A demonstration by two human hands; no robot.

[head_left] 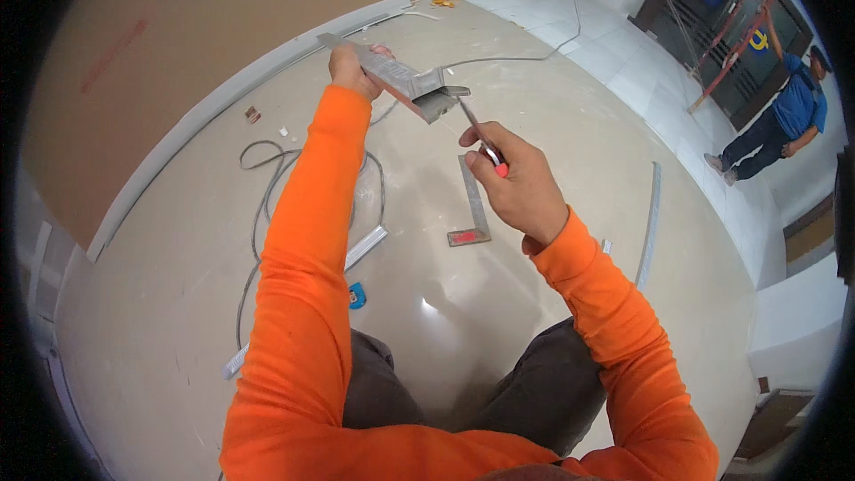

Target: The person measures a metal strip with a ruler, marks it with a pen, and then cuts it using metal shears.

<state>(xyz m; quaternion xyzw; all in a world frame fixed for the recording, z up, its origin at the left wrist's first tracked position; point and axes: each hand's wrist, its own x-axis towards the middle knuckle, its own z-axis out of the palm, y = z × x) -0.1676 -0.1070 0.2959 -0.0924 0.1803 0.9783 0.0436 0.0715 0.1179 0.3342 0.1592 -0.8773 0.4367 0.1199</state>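
Note:
My left hand (352, 71) is closed around a silver metal channel (392, 72), held up ahead of me. Its cut, open end points right toward my other hand. My right hand (521, 180) grips a slim tool (477, 128) with a dark narrow shaft and a red butt end; its exact kind is unclear. The tool's tip is at or very near a flap at the channel's end; contact cannot be made out. On the floor below lies a try square (475, 198) with a red patch on its stock.
Grey cable (257, 236) loops across the floor at left. A blue tape measure (357, 295) lies near my knees, a thin metal strip (649, 227) at right. A large brown panel (223, 44) stands at left. A person in blue (788, 111) stands beside red scaffolding (736, 49) far right.

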